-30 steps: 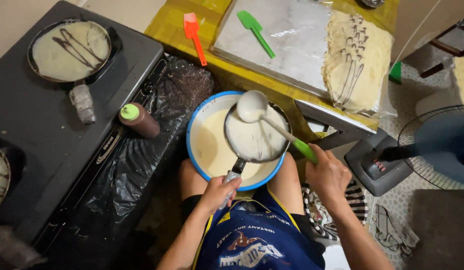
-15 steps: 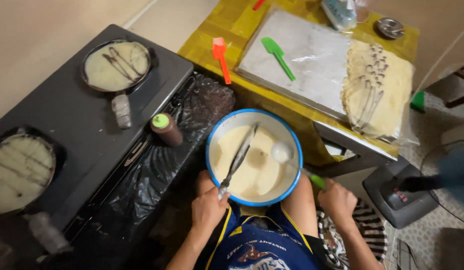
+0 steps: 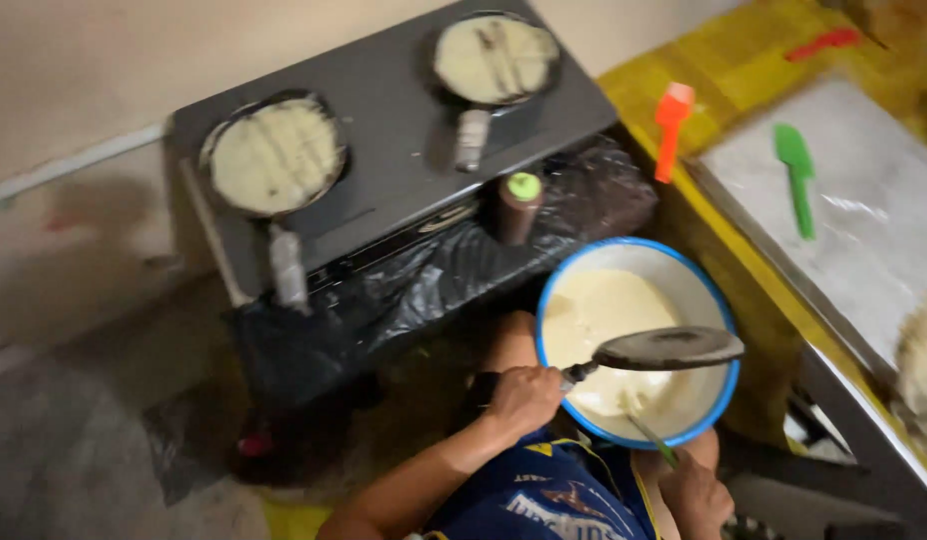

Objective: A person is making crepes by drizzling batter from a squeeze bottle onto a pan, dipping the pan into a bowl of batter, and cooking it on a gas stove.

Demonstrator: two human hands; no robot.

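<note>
Our left hand (image 3: 524, 398) grips the handle of a small pan (image 3: 669, 348), level above the blue-rimmed batter bowl (image 3: 726, 330). Our right hand (image 3: 696, 492) closes on a green-handled ladle (image 3: 652, 441) at the bowl's near rim. A brown, green-capped bottle (image 3: 520, 206) stands beside the stove (image 3: 394, 130).

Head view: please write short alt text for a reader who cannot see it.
Left hand holds a small pan over a blue-rimmed bowl of batter; right hand holds a green-handled ladle. Behind, two pans of batter sit on a stove.
</note>
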